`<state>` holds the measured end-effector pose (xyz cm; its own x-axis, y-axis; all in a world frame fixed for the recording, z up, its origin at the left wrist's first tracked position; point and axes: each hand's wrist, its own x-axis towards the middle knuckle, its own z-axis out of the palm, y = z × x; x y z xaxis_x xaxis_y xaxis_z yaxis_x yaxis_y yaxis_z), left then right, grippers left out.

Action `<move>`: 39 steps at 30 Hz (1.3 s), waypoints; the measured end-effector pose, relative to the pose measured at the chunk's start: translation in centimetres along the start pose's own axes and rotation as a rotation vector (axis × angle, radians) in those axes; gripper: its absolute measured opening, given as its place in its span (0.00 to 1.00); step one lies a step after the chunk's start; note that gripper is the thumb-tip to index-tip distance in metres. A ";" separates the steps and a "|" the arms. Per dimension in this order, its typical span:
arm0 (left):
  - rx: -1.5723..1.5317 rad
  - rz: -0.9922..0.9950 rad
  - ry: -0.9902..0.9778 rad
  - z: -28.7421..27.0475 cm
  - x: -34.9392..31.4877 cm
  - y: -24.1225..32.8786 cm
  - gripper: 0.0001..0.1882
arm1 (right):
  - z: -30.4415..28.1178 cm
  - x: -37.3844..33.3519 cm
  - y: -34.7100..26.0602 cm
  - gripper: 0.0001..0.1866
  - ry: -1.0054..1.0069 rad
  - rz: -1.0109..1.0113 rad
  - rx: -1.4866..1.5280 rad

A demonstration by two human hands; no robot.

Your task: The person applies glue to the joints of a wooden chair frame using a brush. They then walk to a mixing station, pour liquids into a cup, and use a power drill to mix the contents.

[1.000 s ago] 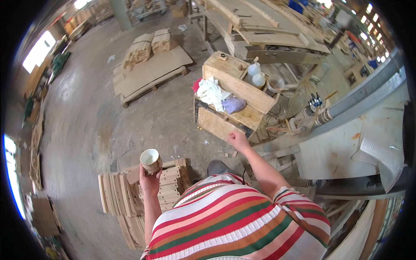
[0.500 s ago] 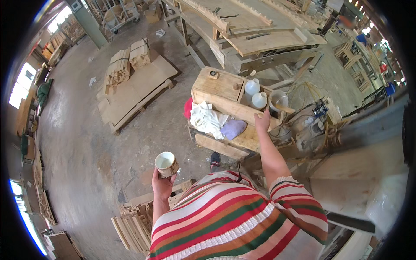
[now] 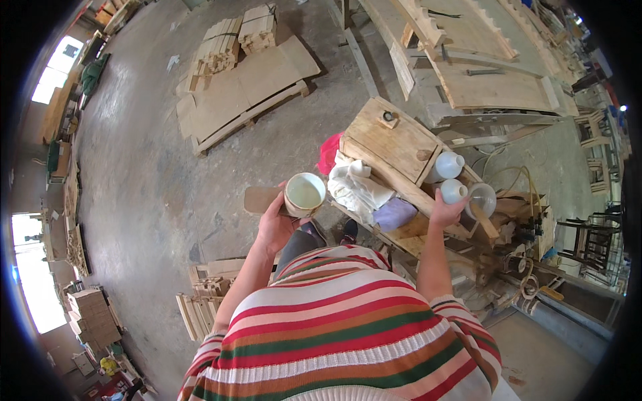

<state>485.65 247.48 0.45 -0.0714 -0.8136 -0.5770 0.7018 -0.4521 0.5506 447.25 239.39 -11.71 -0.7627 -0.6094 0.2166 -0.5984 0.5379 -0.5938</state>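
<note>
My left hand (image 3: 274,226) is closed around a cup (image 3: 305,194), pale inside and brown-stained outside, held in front of my body. Behind these fingers shows a flat brown piece (image 3: 259,200) with a rounded end; whether I hold it or it lies lower, I cannot tell. To the right, my right hand (image 3: 445,214) has its fingers around the near white bottle (image 3: 454,192). That bottle stands in the open end of a wooden box (image 3: 394,137), beside a second white bottle (image 3: 448,164) and a clear container (image 3: 483,198) with a wooden stick (image 3: 483,220) in it.
White cloth (image 3: 358,184), a purple cloth (image 3: 396,214) and a red cloth (image 3: 330,152) lie along the box's near side. Bundled wood strips (image 3: 217,47) rest on a board-covered pallet (image 3: 257,93). A wooden workbench (image 3: 495,90) stands beyond; cables (image 3: 528,177) hang at right.
My right hand has shifted from the box's near wall onto the near white bottle. My left hand has raised the cup and brought it closer to the box. The view has turned.
</note>
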 end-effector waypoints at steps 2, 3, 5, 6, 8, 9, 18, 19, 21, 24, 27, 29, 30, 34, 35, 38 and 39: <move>-0.013 -0.003 -0.095 0.1 1.8 1.4 0.23 | -0.4 0.1 -0.5 0.51 -0.009 -0.076 0.136; -0.026 -0.001 -0.115 0.1 2.5 2.1 0.23 | -0.9 -0.1 -0.6 0.50 -0.008 -0.110 0.200; -0.043 -0.005 -0.170 0.3 4.2 3.4 0.23 | -2.0 0.3 -1.8 0.50 0.062 -0.237 0.313; -0.021 -0.016 -0.198 0.2 5.0 4.2 0.23 | -2.9 0.5 -2.7 0.49 0.103 -0.314 0.382; 0.028 -0.028 -0.267 0.1 6.7 6.3 0.24 | -5.6 0.8 -5.6 0.48 0.171 -0.349 0.377; 0.035 -0.037 -0.297 0.1 7.5 7.6 0.24 | -7.3 0.8 -7.0 0.48 0.190 -0.303 0.299; -0.031 -0.229 -0.659 1.0 14.4 15.5 0.25 | -18.3 -2.9 -16.8 0.35 0.122 -0.148 1.068; -0.044 -0.267 -0.659 1.2 14.7 15.5 0.25 | -17.6 -3.6 -15.5 0.32 0.074 -0.079 0.998; 0.004 -0.309 -0.664 0.6 15.3 16.0 0.26 | -16.2 -5.6 -16.7 0.32 -0.118 -0.211 0.586; 0.166 -0.326 -0.658 -0.8 16.2 16.7 0.26 | -15.3 -8.1 -22.5 0.37 -0.400 -0.330 0.322; 0.267 -0.348 -0.636 -1.0 16.1 17.0 0.25 | -16.9 -9.3 -29.2 0.40 -0.567 -0.562 -0.164; 0.293 -0.377 -0.649 -1.3 16.3 16.9 0.24 | -17.5 -9.1 -32.1 0.42 -0.663 -0.715 -0.424; 0.288 -0.388 -0.669 -1.4 16.5 16.7 0.24 | -17.7 -9.0 -33.5 0.43 -0.709 -0.773 -0.497; 0.251 -0.445 -0.687 -2.0 16.9 15.9 0.25 | -18.4 -9.0 -38.8 0.42 -0.815 -0.865 -0.798; 0.241 -0.465 -0.677 -2.1 16.9 15.7 0.25 | -18.6 -9.0 -39.9 0.42 -0.834 -0.876 -0.862; 0.213 -0.486 -0.643 -2.4 16.4 15.7 0.23 | -18.8 -9.2 -42.9 0.42 -0.889 -0.861 -0.955; 0.222 -0.501 -0.629 -2.4 16.2 15.7 0.23 | -18.9 -9.2 -43.7 0.42 -0.905 -0.866 -0.980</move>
<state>497.21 228.02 -1.68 -0.7667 -0.5196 -0.3770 0.3302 -0.8229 0.4624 475.77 232.51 26.82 0.0555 -0.8552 -0.5153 -0.9473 -0.2081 0.2434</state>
